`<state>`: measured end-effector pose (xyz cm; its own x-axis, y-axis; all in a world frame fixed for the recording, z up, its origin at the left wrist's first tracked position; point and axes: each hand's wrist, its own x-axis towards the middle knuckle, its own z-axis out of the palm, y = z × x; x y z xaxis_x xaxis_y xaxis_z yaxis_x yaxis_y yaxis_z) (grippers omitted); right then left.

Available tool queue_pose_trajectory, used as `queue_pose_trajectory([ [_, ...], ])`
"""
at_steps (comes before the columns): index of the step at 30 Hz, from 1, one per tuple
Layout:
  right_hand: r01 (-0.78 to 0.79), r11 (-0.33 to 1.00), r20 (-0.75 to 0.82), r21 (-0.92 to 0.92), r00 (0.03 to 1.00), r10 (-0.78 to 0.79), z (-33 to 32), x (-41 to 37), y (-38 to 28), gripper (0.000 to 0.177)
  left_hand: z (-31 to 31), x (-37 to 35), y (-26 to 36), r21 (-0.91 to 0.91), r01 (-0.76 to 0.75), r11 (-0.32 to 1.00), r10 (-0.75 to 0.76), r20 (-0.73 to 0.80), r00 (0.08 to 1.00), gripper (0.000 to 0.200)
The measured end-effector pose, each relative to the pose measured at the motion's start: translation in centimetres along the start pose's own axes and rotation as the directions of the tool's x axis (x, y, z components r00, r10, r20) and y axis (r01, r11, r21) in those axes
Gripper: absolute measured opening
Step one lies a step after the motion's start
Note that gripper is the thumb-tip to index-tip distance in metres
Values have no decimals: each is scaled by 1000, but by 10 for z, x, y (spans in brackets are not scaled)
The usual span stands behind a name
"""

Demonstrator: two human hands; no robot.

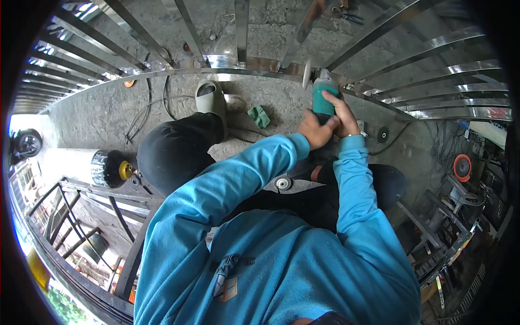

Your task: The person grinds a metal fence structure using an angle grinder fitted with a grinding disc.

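Note:
A green angle grinder (324,96) is held in both hands, its disc (307,75) standing on edge right at the polished metal rail (265,69). My right hand (346,115) wraps round the grinder's body from the right, its thumb stretched along the green casing. My left hand (317,130) is closed round the rear part of the grinder, lower down. Shiny square metal bars (241,32) run out from the rail. A crumpled green cloth (259,116) lies on the floor to the left of the hands.
A loose disc (283,183) lies on the floor near my legs. Black cables (147,111) trail over the concrete at left. A gas cylinder (81,167) lies beside my knee, near a dark metal frame (116,216). An orange reel (462,167) and metal scraps are at right.

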<state>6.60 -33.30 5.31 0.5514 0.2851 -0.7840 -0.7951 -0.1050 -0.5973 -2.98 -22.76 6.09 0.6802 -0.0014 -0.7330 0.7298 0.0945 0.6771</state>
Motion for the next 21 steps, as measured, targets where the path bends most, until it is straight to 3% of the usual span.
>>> queue_pose_trajectory([
  [1,1,1000,5,4,1000,-1,-2,2,5,50,-1,-6,-3,118,-172,978,172,10,985,106],
  [3,-149,936,138,320,984,109,-1,2,12,44,-4,-12,-2,109,-186,977,182,41,982,108],
  [5,-159,946,148,283,982,120,-1,13,17,47,-7,-20,4,289,-203,935,208,15,978,105],
  [7,-255,888,260,382,952,161,14,17,16,49,-13,-29,19,240,-139,961,134,38,990,104],
  [9,-272,887,223,373,954,199,22,25,15,51,-16,-14,7,303,-237,923,247,5,969,105],
  [10,-283,896,232,343,950,212,21,31,15,51,-21,-24,26,236,-132,963,123,50,991,105],
  [16,-234,960,149,157,966,211,30,36,-2,47,-15,1,8,230,-148,962,152,2,988,103],
  [21,-266,958,125,111,960,252,31,28,-4,46,-7,-7,6,240,-172,955,188,-45,981,103],
])
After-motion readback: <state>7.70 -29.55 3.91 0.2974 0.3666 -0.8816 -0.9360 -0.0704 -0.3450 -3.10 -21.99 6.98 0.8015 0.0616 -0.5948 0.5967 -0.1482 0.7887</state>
